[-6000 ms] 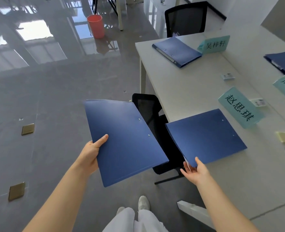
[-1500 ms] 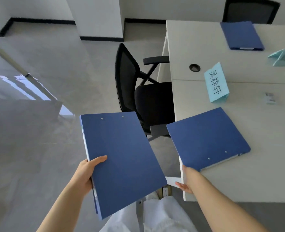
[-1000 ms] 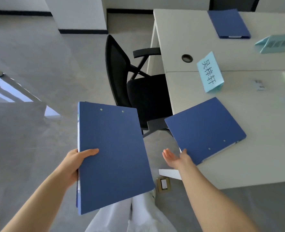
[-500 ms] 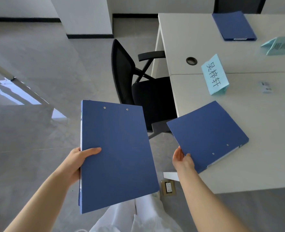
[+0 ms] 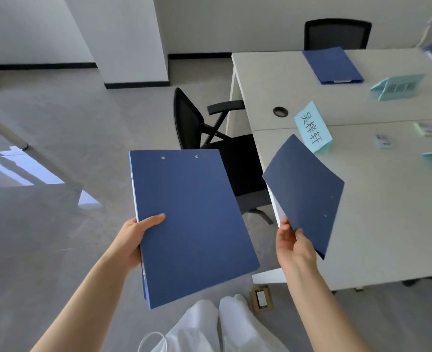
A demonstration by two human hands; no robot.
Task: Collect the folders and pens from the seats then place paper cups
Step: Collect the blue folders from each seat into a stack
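We are in an office meeting room. Pale desks [image 5: 400, 224] carry paper name cards [image 5: 312, 128] and folders [image 5: 332, 64], with mesh chairs [image 5: 197, 128] alongside.

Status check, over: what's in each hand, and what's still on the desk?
Left hand holds folder stack. Right hand lifts second folder. Third folder on desk.

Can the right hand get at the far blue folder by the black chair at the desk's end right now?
Probably not: the right hand is full with a folder, and the far folder lies well across the desk.

I see my left hand [image 5: 133, 237] gripping a blue folder stack [image 5: 192, 224]; my right hand [image 5: 294, 243] lifts another folder [image 5: 305, 189] over the desk's [image 5: 387, 212] near-left corner.
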